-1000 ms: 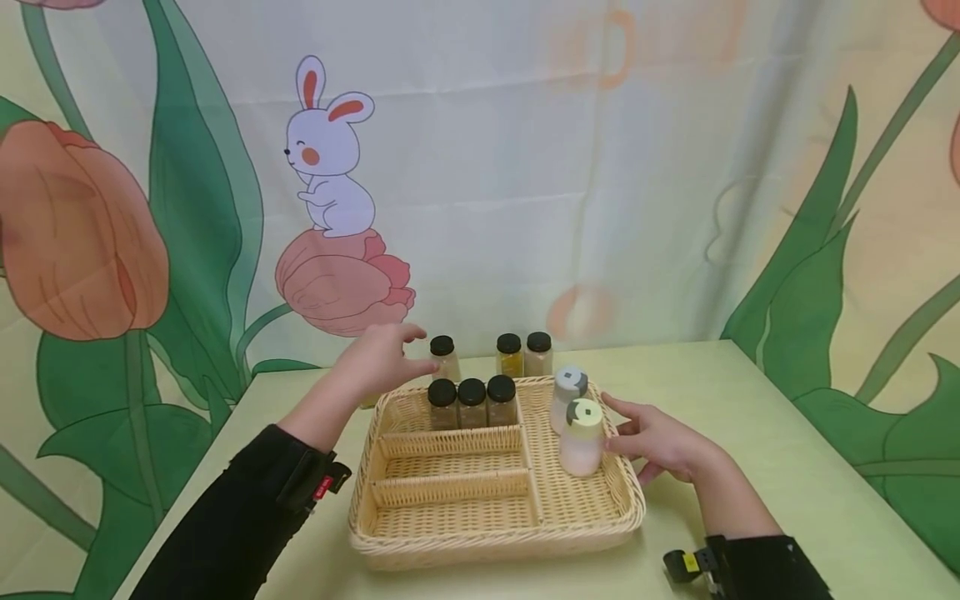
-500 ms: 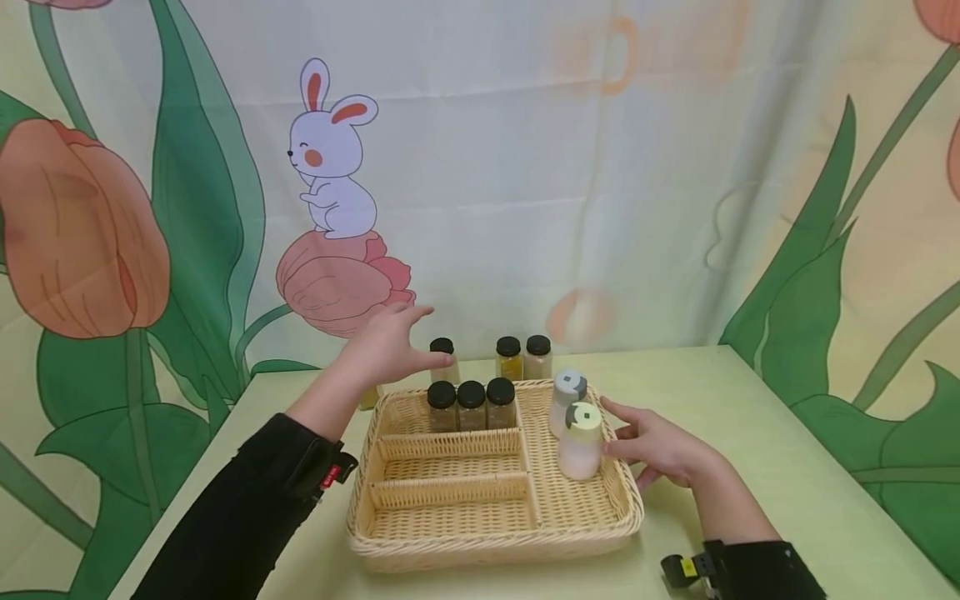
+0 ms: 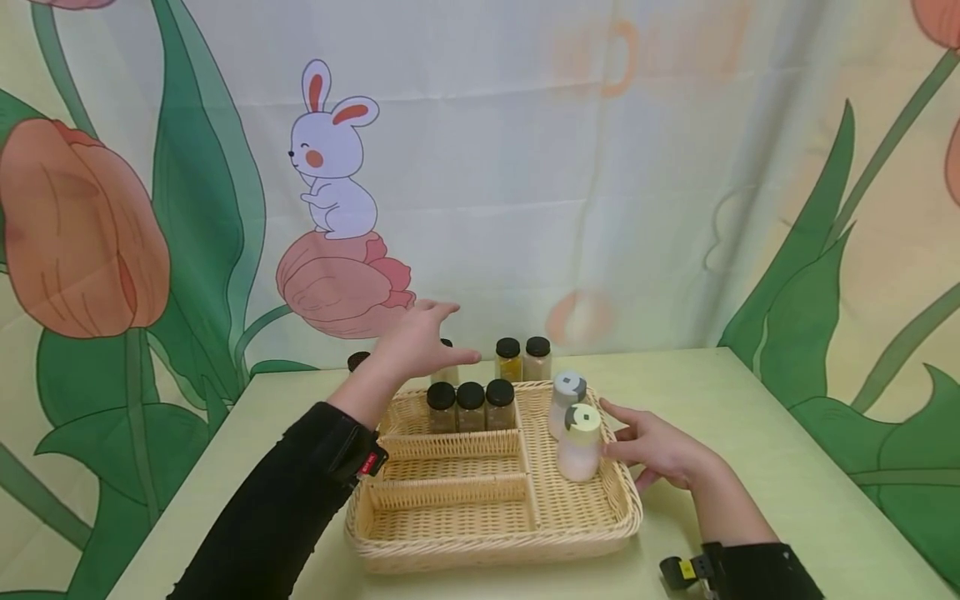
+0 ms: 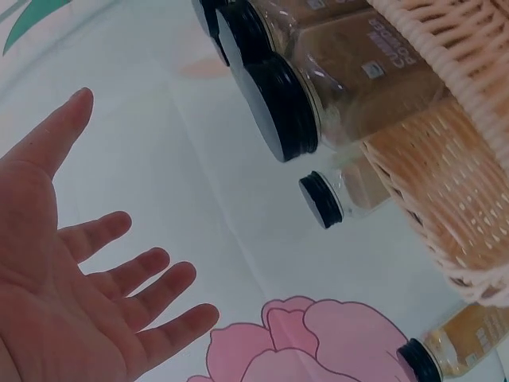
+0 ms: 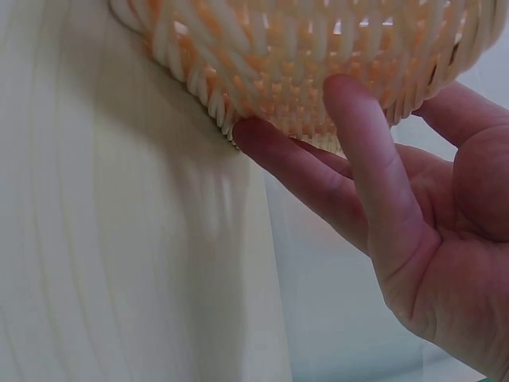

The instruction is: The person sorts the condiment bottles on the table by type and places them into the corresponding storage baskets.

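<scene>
My left hand (image 3: 420, 346) hovers over the far side of the wicker basket (image 3: 491, 542), thumb and fingers spread apart and nothing between them. It partly hides a black-lidded spice jar (image 3: 448, 372) behind the basket. Three black-lidded spice jars (image 3: 470, 408) stand in a row in the basket's back left compartment; one label reads cumin powder in the left wrist view. At the basket's right rim, my right hand (image 3: 660, 450) grips, with fingers (image 5: 302, 171) against the outer wall. Beside it in the long right compartment stand a yellow-lidded shaker (image 3: 581, 442) and a grey-lidded shaker (image 3: 567, 400).
Behind the basket stand a jar of yellow spice (image 3: 508, 364) and a pale-filled jar (image 3: 537, 364). Another black lid (image 3: 358, 360) shows left of the left forearm. The pale table (image 3: 757, 433) meets a printed curtain (image 3: 480, 208) at its back.
My left hand has moved right and slightly up, from beside the jar behind the basket to in front of it, with fingers spreading wider. The right hand stays at the rim.
</scene>
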`<state>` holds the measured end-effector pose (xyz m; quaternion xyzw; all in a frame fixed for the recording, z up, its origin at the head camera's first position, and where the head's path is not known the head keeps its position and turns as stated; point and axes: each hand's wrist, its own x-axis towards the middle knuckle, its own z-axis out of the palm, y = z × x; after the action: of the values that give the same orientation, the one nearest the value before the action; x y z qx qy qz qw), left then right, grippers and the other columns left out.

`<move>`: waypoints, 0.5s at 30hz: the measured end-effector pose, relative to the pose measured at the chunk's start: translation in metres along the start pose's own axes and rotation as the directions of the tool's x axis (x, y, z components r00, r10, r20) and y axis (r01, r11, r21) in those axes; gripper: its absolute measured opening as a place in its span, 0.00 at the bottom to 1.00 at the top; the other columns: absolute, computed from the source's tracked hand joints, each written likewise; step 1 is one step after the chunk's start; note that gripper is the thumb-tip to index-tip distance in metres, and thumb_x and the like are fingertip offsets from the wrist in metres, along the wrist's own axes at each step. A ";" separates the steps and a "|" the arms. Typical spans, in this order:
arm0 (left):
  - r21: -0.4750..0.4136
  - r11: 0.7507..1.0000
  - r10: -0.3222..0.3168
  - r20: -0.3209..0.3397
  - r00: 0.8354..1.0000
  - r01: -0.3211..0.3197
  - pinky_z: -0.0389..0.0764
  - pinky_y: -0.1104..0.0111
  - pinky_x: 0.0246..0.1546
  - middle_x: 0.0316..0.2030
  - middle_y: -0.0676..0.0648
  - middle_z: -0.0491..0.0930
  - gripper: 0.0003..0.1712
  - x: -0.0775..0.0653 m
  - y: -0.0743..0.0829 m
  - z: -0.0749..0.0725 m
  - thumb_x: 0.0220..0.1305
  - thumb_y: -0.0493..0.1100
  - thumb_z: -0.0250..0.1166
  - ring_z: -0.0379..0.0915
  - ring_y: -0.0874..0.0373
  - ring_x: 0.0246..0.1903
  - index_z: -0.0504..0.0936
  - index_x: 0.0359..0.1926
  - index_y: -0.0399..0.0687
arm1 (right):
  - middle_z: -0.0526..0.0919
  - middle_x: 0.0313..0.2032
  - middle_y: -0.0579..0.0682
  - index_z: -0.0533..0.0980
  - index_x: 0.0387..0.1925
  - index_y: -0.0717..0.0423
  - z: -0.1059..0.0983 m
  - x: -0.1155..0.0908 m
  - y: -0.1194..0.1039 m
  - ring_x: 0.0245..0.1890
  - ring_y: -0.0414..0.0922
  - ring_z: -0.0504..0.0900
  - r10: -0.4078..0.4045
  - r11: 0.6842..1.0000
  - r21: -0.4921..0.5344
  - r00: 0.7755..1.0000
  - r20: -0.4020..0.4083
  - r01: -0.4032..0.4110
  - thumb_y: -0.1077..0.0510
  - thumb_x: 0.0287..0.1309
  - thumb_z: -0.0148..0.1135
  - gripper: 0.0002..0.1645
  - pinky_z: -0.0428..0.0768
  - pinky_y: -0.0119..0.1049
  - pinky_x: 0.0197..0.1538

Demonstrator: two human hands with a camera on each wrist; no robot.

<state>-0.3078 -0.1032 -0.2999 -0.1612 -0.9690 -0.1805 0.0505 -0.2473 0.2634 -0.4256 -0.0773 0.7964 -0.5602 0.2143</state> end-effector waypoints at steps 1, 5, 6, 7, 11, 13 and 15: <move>0.004 1.000 -0.001 0.003 1.000 0.001 0.71 0.44 0.63 0.73 0.39 0.61 0.55 0.002 0.002 0.001 0.54 0.71 0.72 0.60 0.42 0.70 0.65 0.77 0.53 | 0.70 0.61 0.72 0.46 0.82 0.52 0.000 0.000 0.000 0.41 0.54 0.86 0.000 1.000 0.000 1.000 0.001 0.000 0.57 0.63 0.70 0.56 0.87 0.52 0.28; 0.035 0.999 0.006 0.009 1.000 -0.006 0.73 0.46 0.62 0.73 0.40 0.62 0.55 0.009 0.015 0.008 0.54 0.73 0.71 0.62 0.42 0.69 0.66 0.76 0.54 | 0.71 0.61 0.72 0.45 0.82 0.51 -0.001 0.000 -0.001 0.40 0.54 0.86 -0.002 1.000 0.000 1.000 -0.001 0.002 0.58 0.63 0.69 0.56 0.86 0.52 0.28; 0.044 0.999 0.008 0.009 1.000 -0.009 0.74 0.47 0.61 0.73 0.40 0.63 0.54 0.011 0.018 0.011 0.54 0.73 0.71 0.63 0.42 0.69 0.66 0.76 0.54 | 0.71 0.61 0.72 0.45 0.82 0.51 -0.001 0.000 -0.001 0.40 0.54 0.86 -0.002 1.000 0.001 1.000 -0.001 0.002 0.58 0.64 0.69 0.56 0.86 0.52 0.28; 0.050 0.999 0.011 0.011 1.000 -0.012 0.75 0.47 0.60 0.73 0.40 0.63 0.54 0.013 0.021 0.013 0.55 0.72 0.71 0.63 0.42 0.69 0.66 0.76 0.54 | 0.71 0.61 0.72 0.45 0.82 0.51 -0.002 0.000 -0.001 0.40 0.55 0.86 -0.004 1.000 0.002 1.000 0.000 0.004 0.58 0.64 0.69 0.56 0.86 0.52 0.28; 0.058 0.998 0.008 0.017 1.000 -0.009 0.77 0.49 0.58 0.71 0.42 0.65 0.51 0.020 0.035 0.022 0.56 0.69 0.72 0.66 0.44 0.67 0.67 0.76 0.55 | 0.71 0.61 0.73 0.45 0.82 0.52 -0.002 0.000 0.000 0.40 0.55 0.87 -0.008 1.000 0.006 1.000 0.004 0.008 0.58 0.64 0.69 0.56 0.86 0.52 0.28; 0.068 0.998 0.006 0.018 1.000 -0.007 0.78 0.50 0.58 0.71 0.42 0.66 0.50 0.023 0.041 0.027 0.56 0.68 0.72 0.67 0.45 0.66 0.68 0.75 0.55 | 0.71 0.61 0.73 0.45 0.82 0.52 -0.002 0.000 0.000 0.40 0.55 0.87 -0.009 1.000 0.010 1.000 0.005 0.009 0.58 0.64 0.69 0.56 0.86 0.53 0.28; 0.082 0.997 0.003 0.022 1.000 -0.005 0.78 0.51 0.57 0.71 0.43 0.67 0.50 0.027 0.046 0.031 0.57 0.69 0.71 0.68 0.46 0.66 0.68 0.75 0.56 | 0.71 0.61 0.72 0.45 0.82 0.52 -0.001 0.000 0.001 0.40 0.55 0.86 -0.008 1.000 0.011 1.000 0.007 0.008 0.58 0.64 0.69 0.56 0.86 0.52 0.28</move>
<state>-0.3193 -0.0435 -0.3095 -0.1630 -0.9757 -0.1390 0.0469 -0.2479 0.2643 -0.4262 -0.0810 0.7922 -0.5653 0.2153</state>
